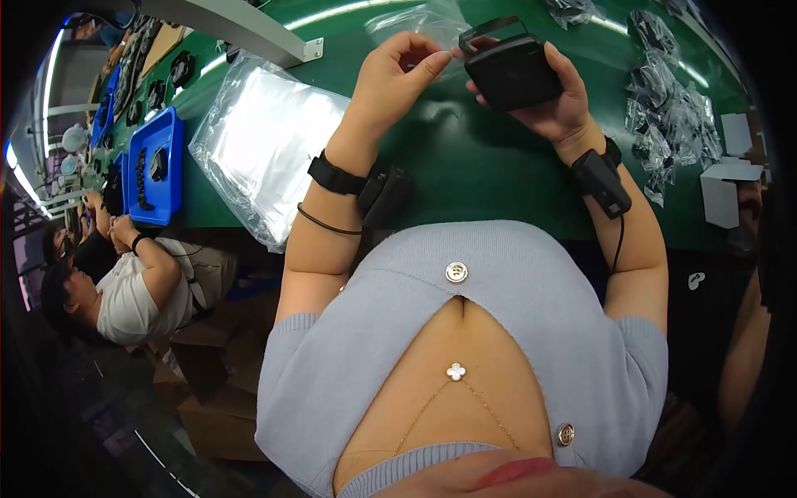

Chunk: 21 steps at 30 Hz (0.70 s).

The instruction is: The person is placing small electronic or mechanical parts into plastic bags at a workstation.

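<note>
A black box-shaped device with rounded corners and a thin black frame at its far edge is held above the green table. My right hand is closed around its right side and underside. Left of the device, my left hand is closed, thumb and fingers pinched together close to the frame. What the pinch holds, if anything, is too small to make out. A crumpled clear plastic bag lies behind my left hand. Both my wrists wear black straps with small black boxes.
A stack of clear plastic bags lies left on the green table. Bagged small parts are heaped at right, near white boxes. A grey metal post stands far left. A blue tray and a seated person are further left.
</note>
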Each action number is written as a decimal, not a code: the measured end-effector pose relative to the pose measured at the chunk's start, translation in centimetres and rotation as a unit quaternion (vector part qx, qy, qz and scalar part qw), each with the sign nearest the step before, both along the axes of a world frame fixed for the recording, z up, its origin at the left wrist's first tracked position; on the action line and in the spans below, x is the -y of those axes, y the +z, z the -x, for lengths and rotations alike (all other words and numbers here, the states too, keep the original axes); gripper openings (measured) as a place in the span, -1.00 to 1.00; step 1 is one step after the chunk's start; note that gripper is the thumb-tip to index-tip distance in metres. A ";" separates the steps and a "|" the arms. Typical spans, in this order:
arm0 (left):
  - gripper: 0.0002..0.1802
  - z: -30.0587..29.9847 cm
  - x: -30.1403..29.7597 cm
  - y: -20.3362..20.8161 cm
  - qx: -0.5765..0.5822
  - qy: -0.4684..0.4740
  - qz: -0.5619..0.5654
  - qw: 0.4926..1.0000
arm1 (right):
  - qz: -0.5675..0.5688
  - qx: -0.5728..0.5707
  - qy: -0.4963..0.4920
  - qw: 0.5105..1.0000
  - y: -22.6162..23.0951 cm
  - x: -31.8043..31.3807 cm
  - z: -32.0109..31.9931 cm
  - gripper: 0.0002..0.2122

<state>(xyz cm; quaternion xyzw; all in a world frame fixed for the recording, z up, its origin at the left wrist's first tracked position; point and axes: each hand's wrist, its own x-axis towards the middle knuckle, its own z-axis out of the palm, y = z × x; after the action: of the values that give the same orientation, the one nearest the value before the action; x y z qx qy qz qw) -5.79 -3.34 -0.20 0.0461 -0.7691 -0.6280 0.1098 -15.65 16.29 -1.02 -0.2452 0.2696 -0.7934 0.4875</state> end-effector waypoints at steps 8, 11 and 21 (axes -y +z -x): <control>-0.75 0.4 1.1 -1.0 -0.050 -0.008 -0.106 0.993 | 0.015 0.033 0.045 0.998 0.0 -0.2 0.6 -0.31; -0.86 0.4 1.5 -0.4 -0.079 0.090 -0.318 0.940 | -0.015 0.043 -0.068 0.997 -0.2 -0.6 1.9 -0.35; -0.82 0.4 -1.5 -1.0 -0.171 0.223 0.209 0.937 | -0.125 -0.265 -0.172 0.941 1.3 -0.7 0.0 -0.45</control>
<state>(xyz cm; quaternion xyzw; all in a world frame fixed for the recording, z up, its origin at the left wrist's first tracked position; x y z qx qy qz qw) -6.18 -1.89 -1.22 0.0848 -0.8225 -0.4109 0.3839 -15.61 17.00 0.31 -0.3334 0.5236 -0.7317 0.2815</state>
